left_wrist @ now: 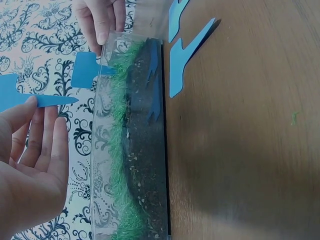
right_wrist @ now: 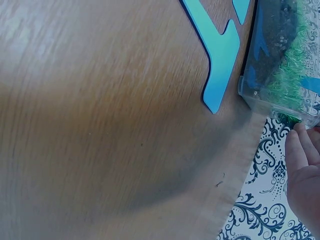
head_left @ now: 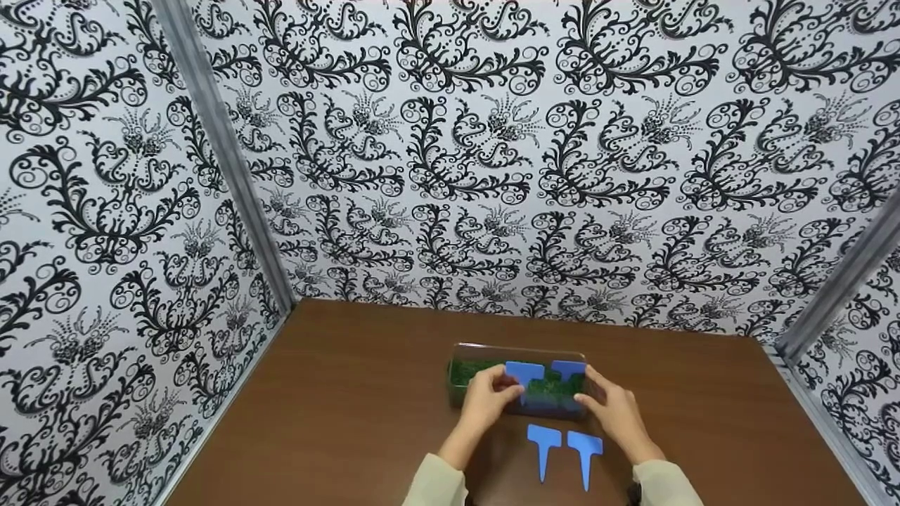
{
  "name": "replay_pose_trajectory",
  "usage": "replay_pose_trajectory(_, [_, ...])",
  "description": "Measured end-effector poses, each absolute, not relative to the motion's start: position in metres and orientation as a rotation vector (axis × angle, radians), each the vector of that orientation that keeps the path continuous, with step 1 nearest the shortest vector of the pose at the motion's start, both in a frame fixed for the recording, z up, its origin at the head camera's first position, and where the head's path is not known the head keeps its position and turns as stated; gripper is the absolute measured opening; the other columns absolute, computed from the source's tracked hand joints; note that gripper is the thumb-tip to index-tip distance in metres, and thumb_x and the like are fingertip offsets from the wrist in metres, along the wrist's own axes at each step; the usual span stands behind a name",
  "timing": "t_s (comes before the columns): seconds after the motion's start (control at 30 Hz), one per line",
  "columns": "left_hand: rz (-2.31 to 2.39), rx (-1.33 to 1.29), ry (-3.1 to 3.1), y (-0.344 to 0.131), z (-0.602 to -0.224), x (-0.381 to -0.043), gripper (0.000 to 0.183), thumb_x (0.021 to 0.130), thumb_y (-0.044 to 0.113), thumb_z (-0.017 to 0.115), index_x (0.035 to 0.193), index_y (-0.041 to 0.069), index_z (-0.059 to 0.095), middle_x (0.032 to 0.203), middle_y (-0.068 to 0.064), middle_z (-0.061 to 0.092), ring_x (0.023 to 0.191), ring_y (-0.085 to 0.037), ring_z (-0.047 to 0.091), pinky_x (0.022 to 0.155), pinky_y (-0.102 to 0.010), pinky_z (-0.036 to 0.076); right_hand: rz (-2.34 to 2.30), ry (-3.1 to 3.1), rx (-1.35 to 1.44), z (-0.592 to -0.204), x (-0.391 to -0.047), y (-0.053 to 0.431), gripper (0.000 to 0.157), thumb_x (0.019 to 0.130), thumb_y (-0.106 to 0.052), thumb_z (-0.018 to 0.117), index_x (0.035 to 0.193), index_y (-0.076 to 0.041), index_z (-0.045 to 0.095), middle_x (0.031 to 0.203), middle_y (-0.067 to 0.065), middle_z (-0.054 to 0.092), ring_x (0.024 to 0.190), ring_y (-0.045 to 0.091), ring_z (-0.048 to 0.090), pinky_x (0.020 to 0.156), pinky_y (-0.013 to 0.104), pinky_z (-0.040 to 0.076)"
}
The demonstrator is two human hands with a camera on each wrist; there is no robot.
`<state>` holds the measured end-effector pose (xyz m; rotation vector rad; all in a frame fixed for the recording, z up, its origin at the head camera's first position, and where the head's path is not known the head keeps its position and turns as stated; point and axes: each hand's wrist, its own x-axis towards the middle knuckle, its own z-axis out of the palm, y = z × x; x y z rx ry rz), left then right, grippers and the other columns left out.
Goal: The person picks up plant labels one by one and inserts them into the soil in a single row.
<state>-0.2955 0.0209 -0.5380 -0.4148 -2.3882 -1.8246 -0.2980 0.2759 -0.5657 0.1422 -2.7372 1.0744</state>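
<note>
My left hand (head_left: 485, 399) pinches a blue T-shaped plant label (head_left: 525, 372) between thumb and fingers. In the left wrist view, this label's pointed stem lies level with the top of a clear container (left_wrist: 95, 165). Green artificial grass (left_wrist: 120, 145) over dark soil fills the container. Another blue label (left_wrist: 85, 70) stands in the grass near the right end, its stem pushed in. My right hand (head_left: 615, 407) is at that end, its straight fingers (right_wrist: 296, 155) touching the container wall, with the thumb by the front corner.
Two more blue plant labels, one on the left (head_left: 543, 450) and one on the right (head_left: 586, 458), lie on the brown table (head_left: 351, 393) in front of the container. Walls with a black-and-white scroll pattern (head_left: 478, 176) surround the table at the back and sides.
</note>
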Motion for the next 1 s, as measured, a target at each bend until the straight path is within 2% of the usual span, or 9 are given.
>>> replay_pose_trajectory(0.33, [-1.845, -0.424, -2.369, 0.0214, -0.5355, -0.2957, 0.014, 0.088, 0.011, 0.074, 0.081, 0.002, 0.066, 0.087, -0.011, 0.074, 0.073, -0.005, 0.062, 0.064, -0.02, 0.05, 1.076, -2.745, 0.134, -0.5646, -0.297, 0.2752, 0.059, 0.092, -0.019, 0.071, 0.146, -0.006, 0.049, 0.148, 0.018, 0.049, 0.132, 0.044, 0.05, 0.105, 0.059, 0.043])
replay_pose_trajectory(0.63, [-1.836, -0.435, -2.363, 0.0233, -0.5365, -0.2981, 0.017, 0.087, 0.008, 0.075, 0.079, 0.0, 0.062, 0.088, -0.014, 0.075, 0.076, -0.013, 0.068, 0.062, -0.02, 0.05, 1.083, -2.75, 0.142, -0.5648, -0.2964, 0.276, 0.061, 0.092, -0.02, 0.071, 0.146, -0.005, 0.048, 0.15, 0.018, 0.047, 0.131, 0.041, 0.052, 0.1, 0.053, 0.049])
replay_pose_trajectory(1.0, [-1.824, -0.442, -2.375, 0.0253, -0.5381, -0.3033, 0.026, 0.089, 0.01, 0.074, 0.073, 0.002, 0.055, 0.089, -0.013, 0.075, 0.077, -0.011, 0.068, 0.063, -0.021, 0.05, 1.106, -2.74, 0.145, -0.5652, -0.2967, 0.2756, 0.06, 0.092, -0.019, 0.071, 0.146, -0.005, 0.049, 0.149, 0.018, 0.049, 0.131, 0.04, 0.053, 0.101, 0.052, 0.049])
